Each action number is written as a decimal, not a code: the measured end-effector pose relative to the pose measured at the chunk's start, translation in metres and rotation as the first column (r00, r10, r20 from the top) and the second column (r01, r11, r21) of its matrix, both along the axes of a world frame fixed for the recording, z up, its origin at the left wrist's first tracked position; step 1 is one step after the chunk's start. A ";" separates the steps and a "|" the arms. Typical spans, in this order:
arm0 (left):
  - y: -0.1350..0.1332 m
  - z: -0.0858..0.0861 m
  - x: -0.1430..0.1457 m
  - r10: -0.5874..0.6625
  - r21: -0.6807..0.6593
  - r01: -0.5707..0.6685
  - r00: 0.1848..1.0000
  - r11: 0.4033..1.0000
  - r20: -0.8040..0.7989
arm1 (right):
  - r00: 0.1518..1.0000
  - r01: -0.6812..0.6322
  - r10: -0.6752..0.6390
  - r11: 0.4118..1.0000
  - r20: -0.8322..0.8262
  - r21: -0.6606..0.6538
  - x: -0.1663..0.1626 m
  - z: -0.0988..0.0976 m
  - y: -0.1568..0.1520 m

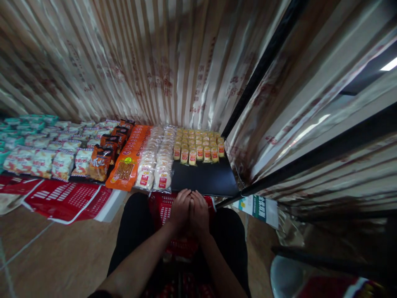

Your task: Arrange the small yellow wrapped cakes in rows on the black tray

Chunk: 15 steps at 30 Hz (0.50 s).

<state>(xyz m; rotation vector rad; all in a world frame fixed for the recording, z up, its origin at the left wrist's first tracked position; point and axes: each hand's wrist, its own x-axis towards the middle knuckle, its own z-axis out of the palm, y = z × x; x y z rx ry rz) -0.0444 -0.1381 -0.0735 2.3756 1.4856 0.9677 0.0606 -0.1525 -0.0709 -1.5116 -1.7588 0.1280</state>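
My left hand [180, 207] and my right hand [199, 211] are side by side, close together, at the front edge of a black shelf [203, 178]. Both have curled fingers; whatever they hold, if anything, is hidden. Below them, between my knees, is a red basket [163, 209] with white holes. Small yellow wrapped cakes [199, 153] stand in rows on the shelf beyond my hands. To their left are clear packs of round pale crackers [163, 174] with red labels, then an orange bag of pretzel sticks [125, 165].
Farther left lie brown-orange snack bags [99, 162], white snack bags [63, 164] and green packs [10, 128]. A red bag [66, 198] sits below the shelf front. Black posts [263, 70] and a pleated curtain [130, 62] rise behind. A pale bowl [285, 275] is at lower right.
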 end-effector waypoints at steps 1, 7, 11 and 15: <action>-0.004 -0.005 -0.001 0.003 -0.022 -0.004 1.000 1.000 -0.014 | 1.000 -0.003 0.003 1.000 -0.006 0.005 0.000 -0.005 -0.005; -0.027 -0.027 -0.005 0.005 -0.348 -0.033 0.997 0.937 -0.081 | 1.000 -0.017 0.016 0.974 -0.006 -0.226 -0.003 -0.043 -0.024; -0.033 -0.035 -0.003 0.106 -0.740 -0.070 0.994 0.669 0.002 | 0.998 -0.021 0.050 0.800 0.031 -0.600 -0.006 -0.059 -0.022; -0.032 -0.048 -0.001 0.218 -0.867 -0.027 0.971 0.498 0.095 | 0.999 0.004 0.030 0.755 0.041 -0.655 -0.009 -0.069 -0.017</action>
